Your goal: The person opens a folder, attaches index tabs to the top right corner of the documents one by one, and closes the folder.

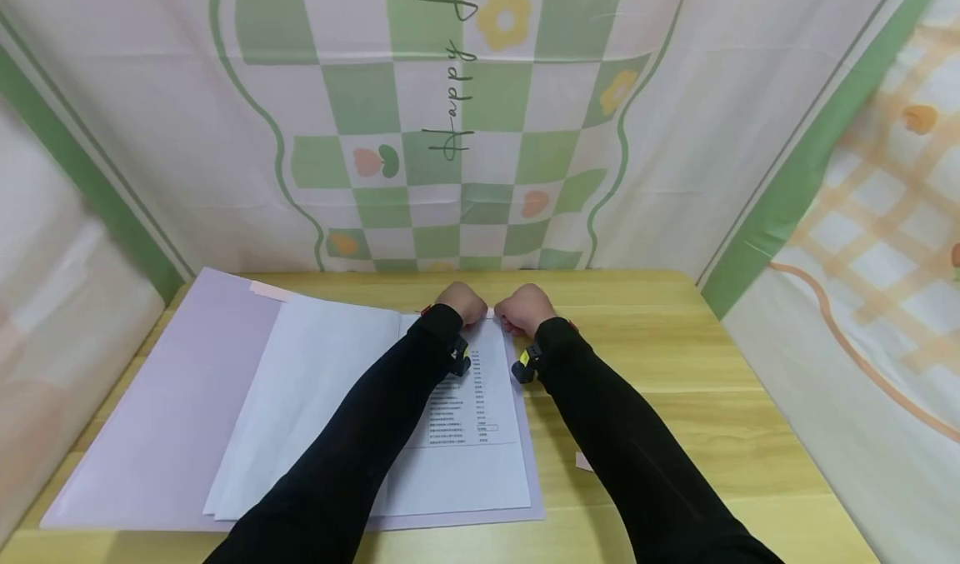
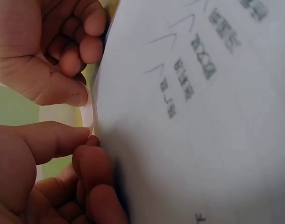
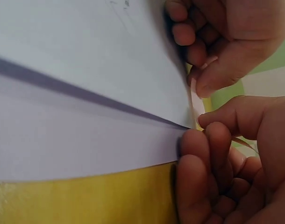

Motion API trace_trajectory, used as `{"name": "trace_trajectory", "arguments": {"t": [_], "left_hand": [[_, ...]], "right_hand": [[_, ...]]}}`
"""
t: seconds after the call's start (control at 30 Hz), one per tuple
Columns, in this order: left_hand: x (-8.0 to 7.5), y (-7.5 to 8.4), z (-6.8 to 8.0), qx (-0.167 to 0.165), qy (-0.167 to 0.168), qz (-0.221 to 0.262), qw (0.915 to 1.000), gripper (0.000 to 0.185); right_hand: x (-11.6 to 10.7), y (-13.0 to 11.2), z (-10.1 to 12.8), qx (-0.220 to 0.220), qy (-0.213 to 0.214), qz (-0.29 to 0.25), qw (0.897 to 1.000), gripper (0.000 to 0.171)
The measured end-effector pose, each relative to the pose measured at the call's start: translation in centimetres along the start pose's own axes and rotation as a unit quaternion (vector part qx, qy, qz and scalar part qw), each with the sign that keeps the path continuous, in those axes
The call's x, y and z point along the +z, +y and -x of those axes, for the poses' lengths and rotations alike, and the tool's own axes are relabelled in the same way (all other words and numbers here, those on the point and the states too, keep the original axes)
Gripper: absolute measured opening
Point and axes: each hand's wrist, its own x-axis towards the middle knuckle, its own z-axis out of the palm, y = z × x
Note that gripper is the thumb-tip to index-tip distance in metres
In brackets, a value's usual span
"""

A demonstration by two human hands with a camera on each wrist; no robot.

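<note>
both hands (image 1: 495, 307) on paper strip (image 2: 88, 111)

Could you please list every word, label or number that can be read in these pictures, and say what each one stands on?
"Happy": green script running sideways on the checked backdrop cloth; a further letter above it is cut off by the frame.
Printed lines on the sheet of paper under the left hand and right hand: too small to read from the head, blurred in the left wrist view.

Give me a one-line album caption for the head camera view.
Left hand and right hand pinch a small strip at the printed sheet's far edge.
</note>
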Motion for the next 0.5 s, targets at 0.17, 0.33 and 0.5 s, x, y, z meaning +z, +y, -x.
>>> {"name": "trace_trajectory", "arguments": {"t": [0.17,0.33,0.5], "left_hand": [[-0.02,0.1,-0.1,-0.003,0.002,0.002,1.0,0.029],[-0.16,0.14,-0.09,0.008,0.014,-0.013,0.9998,0.027],[0.11,0.16,-0.22,0.006,0.018,-0.02,0.9996,0.024]], "right_hand": [[0.25,0.02,-0.36,0.0,0.014,0.024,1.0,0.03],[0.38,0.0,-0.44,-0.008,0.019,0.04,0.999,0.028],[0.38,0.11,-0.27,-0.01,0.022,0.057,0.998,0.026]]}}
